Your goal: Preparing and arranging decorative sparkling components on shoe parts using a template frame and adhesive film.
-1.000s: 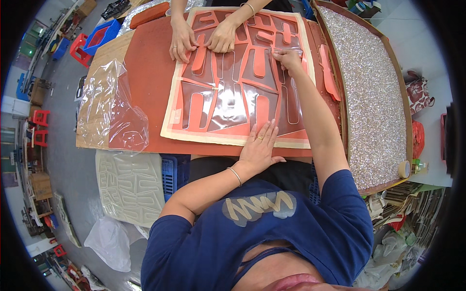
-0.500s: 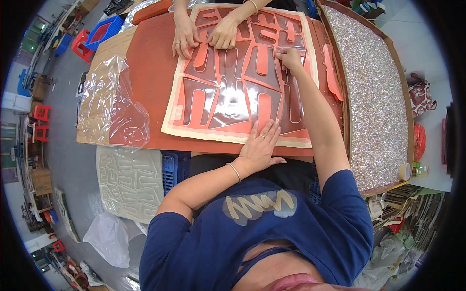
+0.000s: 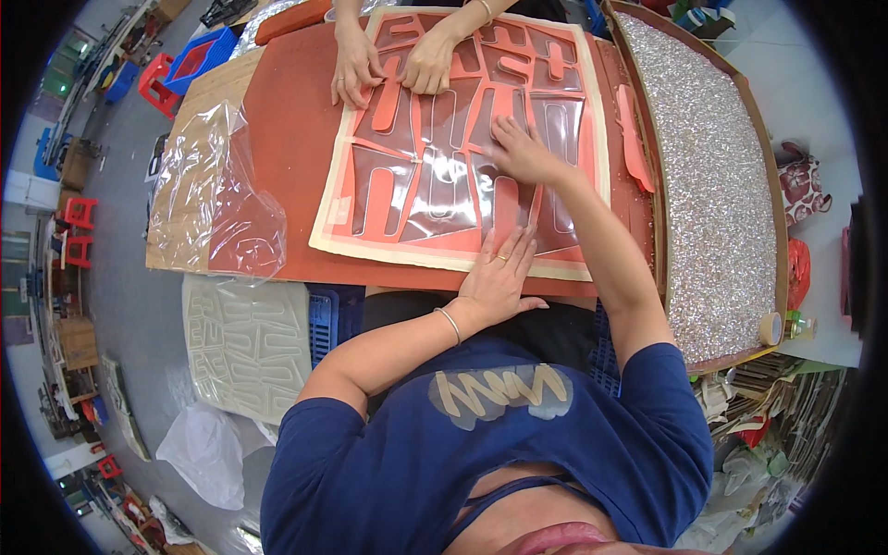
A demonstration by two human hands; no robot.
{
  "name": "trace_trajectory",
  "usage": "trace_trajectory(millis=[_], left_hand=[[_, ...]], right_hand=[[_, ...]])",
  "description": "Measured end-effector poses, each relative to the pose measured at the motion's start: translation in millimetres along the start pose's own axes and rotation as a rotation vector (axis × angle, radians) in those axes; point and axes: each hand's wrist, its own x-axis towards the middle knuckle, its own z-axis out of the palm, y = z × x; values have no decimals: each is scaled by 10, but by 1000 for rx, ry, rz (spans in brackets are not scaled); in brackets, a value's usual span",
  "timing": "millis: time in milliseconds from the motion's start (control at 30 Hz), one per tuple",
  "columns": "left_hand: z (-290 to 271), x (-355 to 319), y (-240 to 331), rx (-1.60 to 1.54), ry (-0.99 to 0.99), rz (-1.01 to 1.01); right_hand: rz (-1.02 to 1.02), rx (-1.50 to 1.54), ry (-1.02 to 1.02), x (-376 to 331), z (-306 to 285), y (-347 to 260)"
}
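Note:
A shiny clear film lies over a coral-and-brown panel of cut-out shapes (image 3: 380, 199) with a cream border, on the reddish work board. My left hand (image 3: 499, 277) rests flat on the panel's near edge, fingers stretched out. A little right of the panel's middle, my right hand (image 3: 527, 153) touches the film, fingers extended and apart, nothing seen in them. Across the table, a co-worker's hands work at one coral strip (image 3: 387, 107) near the upper left: one hand (image 3: 355, 69) beside it, the other (image 3: 427, 65) with curled fingers.
Crumpled clear plastic (image 3: 250, 217) lies on the board's left side. On the right stands a long tray of glittery silver material (image 3: 712, 203), with a tape roll (image 3: 770, 328) at its near corner. A pale patterned sheet (image 3: 245, 347) and blue crate (image 3: 324, 324) sit below the board's front edge.
My right hand has left the panel's right side and moved left and nearer, its pinched fingers now spread. My left hand stays in place; the co-worker's hands have hardly moved.

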Motion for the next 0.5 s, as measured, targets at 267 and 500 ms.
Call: trace_trajectory(millis=[267, 500], left_hand=[[30, -14, 61, 17, 17, -2], [-70, -29, 44, -74, 3, -3]], right_hand=[[180, 107, 1029, 375, -212, 748], [112, -44, 617, 374, -151, 925]])
